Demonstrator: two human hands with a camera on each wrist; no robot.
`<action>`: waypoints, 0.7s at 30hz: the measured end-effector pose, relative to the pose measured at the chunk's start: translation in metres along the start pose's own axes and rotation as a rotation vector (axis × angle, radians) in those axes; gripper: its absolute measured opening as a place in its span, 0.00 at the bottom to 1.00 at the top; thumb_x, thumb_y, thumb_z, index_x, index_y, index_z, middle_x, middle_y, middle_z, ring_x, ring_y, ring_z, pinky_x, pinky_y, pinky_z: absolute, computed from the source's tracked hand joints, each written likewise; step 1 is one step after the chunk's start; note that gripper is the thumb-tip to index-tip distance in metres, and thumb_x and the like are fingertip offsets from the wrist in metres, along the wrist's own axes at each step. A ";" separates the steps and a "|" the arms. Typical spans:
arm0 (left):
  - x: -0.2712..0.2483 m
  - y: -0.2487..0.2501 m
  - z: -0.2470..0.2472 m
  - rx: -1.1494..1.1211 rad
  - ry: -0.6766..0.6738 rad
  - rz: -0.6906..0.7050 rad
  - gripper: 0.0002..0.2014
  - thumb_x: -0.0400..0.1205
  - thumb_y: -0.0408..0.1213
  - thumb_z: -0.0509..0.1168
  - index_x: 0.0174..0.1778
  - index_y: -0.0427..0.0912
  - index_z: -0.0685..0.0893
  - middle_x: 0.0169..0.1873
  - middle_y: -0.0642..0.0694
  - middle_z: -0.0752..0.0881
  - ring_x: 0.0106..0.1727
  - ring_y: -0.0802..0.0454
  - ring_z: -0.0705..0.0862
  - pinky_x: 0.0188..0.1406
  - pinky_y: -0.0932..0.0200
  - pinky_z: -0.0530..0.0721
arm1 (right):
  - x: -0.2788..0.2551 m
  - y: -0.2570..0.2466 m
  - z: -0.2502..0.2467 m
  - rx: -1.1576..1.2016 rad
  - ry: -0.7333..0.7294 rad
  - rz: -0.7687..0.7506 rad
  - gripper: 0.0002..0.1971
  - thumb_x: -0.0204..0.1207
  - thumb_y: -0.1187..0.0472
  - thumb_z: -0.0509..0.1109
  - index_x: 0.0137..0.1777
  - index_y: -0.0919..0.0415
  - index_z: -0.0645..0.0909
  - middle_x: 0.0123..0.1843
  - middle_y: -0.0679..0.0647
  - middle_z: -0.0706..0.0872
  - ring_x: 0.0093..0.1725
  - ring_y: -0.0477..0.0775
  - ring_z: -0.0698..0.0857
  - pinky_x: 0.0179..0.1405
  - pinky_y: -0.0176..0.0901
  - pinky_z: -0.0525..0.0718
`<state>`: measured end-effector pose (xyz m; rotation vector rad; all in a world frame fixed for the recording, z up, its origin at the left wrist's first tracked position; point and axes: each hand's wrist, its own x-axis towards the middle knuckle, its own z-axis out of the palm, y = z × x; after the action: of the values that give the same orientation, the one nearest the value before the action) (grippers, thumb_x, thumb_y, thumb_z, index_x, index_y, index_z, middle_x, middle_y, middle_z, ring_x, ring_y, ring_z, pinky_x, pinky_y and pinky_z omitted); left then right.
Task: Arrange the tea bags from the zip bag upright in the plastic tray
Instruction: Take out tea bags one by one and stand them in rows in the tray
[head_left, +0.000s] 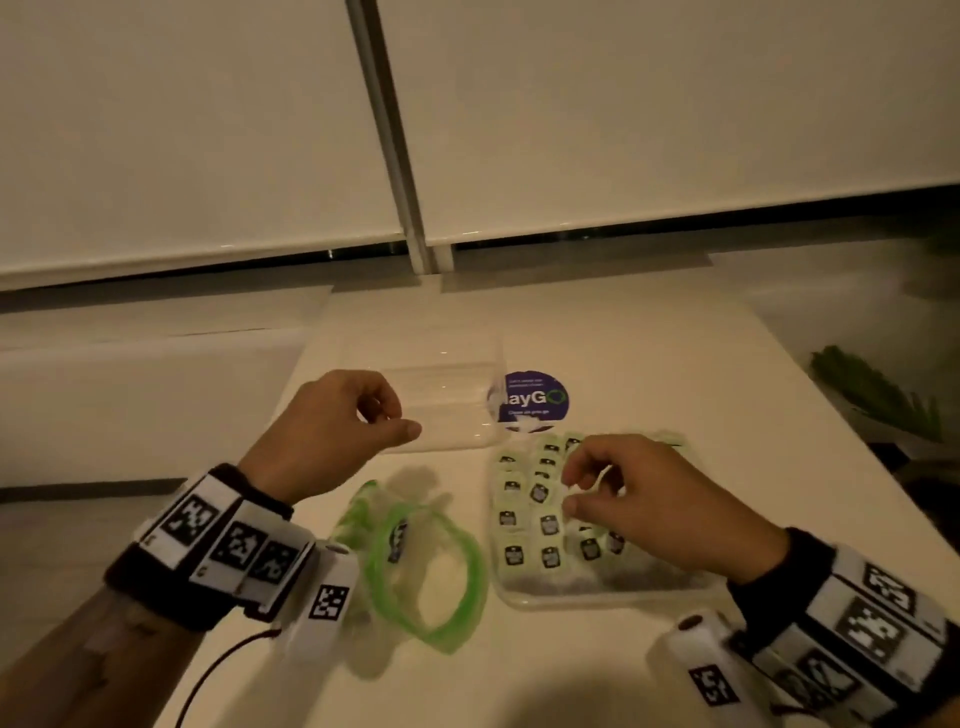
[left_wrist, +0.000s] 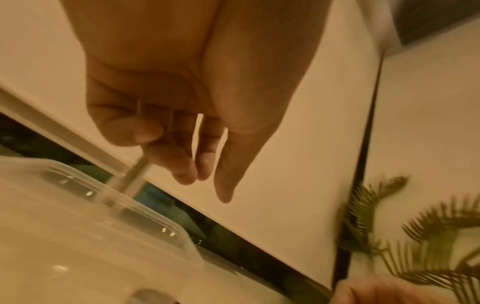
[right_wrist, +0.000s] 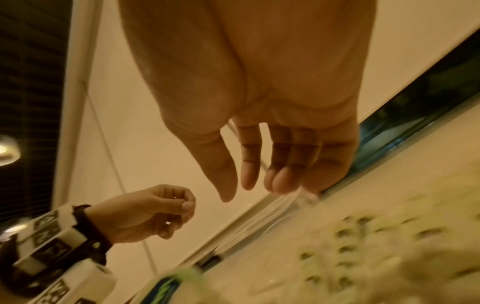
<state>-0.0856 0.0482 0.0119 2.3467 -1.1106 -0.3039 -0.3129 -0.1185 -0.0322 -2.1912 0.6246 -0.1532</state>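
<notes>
White table (head_left: 649, 364), dim light. Tea bags (head_left: 540, 512) being stood in plastic tray (head_left: 597, 597); zip bag (head_left: 426, 566) lying emptied beside. Final straightening judged underway. Right hand (head_left: 660, 499) hovering over rows, fingers loosely curled, nothing gripped; left hand (head_left: 332, 426) likewise empty. Next: leaning bags to be nudged upright.

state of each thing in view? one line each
Green-rimmed zip bag: open, looks emptied, on the table.
Green-tagged tea bags: in rows in the tray.
Clear plastic tray: largely filled.
Clear plastic lid: off, lying apart.
Left hand: loosely curled, empty.
Right hand: over the tea bags.

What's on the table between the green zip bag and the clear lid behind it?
Nothing: in the head view, only bare table separates the zip bag from the lid.
</notes>
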 end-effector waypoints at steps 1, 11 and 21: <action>-0.008 -0.018 -0.007 -0.012 0.004 -0.040 0.10 0.73 0.50 0.75 0.35 0.50 0.84 0.33 0.53 0.86 0.33 0.55 0.84 0.33 0.60 0.77 | 0.005 -0.010 0.015 0.012 -0.041 -0.016 0.03 0.74 0.55 0.76 0.45 0.47 0.85 0.43 0.43 0.87 0.40 0.44 0.85 0.40 0.40 0.86; -0.044 -0.162 0.041 -0.067 -0.220 -0.439 0.08 0.79 0.45 0.70 0.47 0.44 0.85 0.43 0.46 0.87 0.40 0.51 0.86 0.33 0.60 0.83 | 0.036 -0.048 0.168 -0.117 -0.422 -0.013 0.15 0.80 0.63 0.58 0.56 0.66 0.85 0.57 0.60 0.89 0.57 0.60 0.87 0.56 0.44 0.83; -0.045 -0.155 0.058 -0.331 -0.346 -0.500 0.06 0.83 0.38 0.66 0.48 0.43 0.88 0.43 0.43 0.89 0.40 0.49 0.85 0.33 0.61 0.85 | 0.052 -0.067 0.179 0.253 -0.425 0.273 0.21 0.86 0.69 0.59 0.77 0.71 0.66 0.77 0.65 0.74 0.75 0.58 0.75 0.56 0.25 0.71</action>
<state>-0.0374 0.1436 -0.1219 2.2807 -0.5320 -1.0223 -0.1855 0.0162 -0.1024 -1.7974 0.6149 0.3505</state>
